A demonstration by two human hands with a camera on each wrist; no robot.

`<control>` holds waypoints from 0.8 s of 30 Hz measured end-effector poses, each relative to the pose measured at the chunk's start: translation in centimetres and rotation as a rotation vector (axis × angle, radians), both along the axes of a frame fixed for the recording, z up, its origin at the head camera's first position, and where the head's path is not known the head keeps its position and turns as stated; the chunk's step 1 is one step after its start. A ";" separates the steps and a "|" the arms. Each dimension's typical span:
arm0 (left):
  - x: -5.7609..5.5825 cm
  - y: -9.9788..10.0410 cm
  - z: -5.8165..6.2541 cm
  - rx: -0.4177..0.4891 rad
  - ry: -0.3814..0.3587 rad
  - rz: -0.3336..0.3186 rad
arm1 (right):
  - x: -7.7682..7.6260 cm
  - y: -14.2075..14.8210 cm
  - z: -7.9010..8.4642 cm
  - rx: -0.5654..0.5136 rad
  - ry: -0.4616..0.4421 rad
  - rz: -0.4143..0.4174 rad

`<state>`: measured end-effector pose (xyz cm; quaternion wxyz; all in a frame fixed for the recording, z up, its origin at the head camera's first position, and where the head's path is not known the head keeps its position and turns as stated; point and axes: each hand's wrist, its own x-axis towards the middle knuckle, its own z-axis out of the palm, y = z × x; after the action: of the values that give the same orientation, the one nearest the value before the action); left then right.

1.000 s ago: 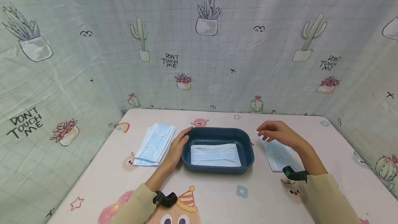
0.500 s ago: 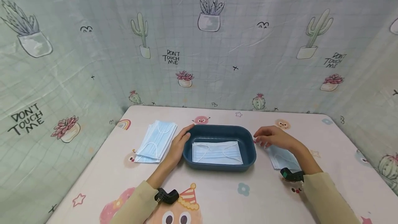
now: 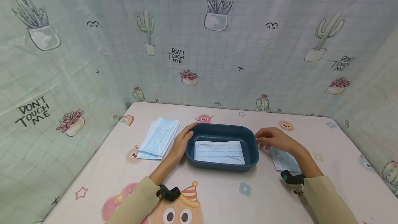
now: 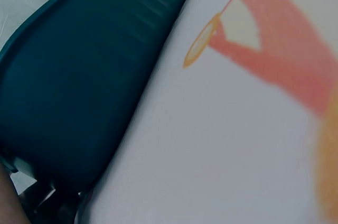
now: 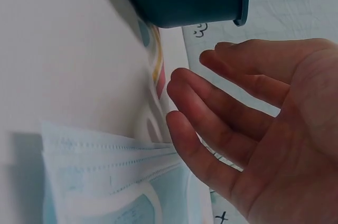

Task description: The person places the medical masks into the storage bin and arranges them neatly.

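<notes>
in the head view, the dark blue tray (image 3: 217,166) sits on the surface (image 3: 217,196), a mask (image 3: 219,152) flat inside. the left hand (image 3: 178,144) lies along its left end, grip loose, fingers nearly straight; the right hand (image 3: 276,138) is just beside the right end.

the left wrist view shows mostly tray wall, too little of that grip to judge.

in the right wrist view, the grip is half open, holding nothing; steadying the tray probably needs light, even pressure at both ends.

The table (image 3: 224,193) bears a blue tub (image 3: 217,166) between face masks (image 3: 159,139).
</notes>
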<state>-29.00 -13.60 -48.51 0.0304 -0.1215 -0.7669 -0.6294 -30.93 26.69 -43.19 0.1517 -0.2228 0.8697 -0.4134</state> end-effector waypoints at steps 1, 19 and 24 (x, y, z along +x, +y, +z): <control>0.0 0.1 0.0 0.001 -0.002 -0.002 | 0.1 0.1 0.1 0.001 0.003 -0.015; 0.2 0.2 -0.2 -0.003 -0.003 -0.002 | 0.1 0.5 -0.4 0.018 -0.006 0.004; 0.2 0.1 -0.3 0.001 0.004 -0.005 | 0.4 0.8 0.3 0.069 0.055 -0.046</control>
<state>-28.82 -13.52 -48.81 0.0303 -0.1244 -0.7661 -0.6298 -30.49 27.48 -42.87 0.1257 -0.2089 0.8922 -0.3802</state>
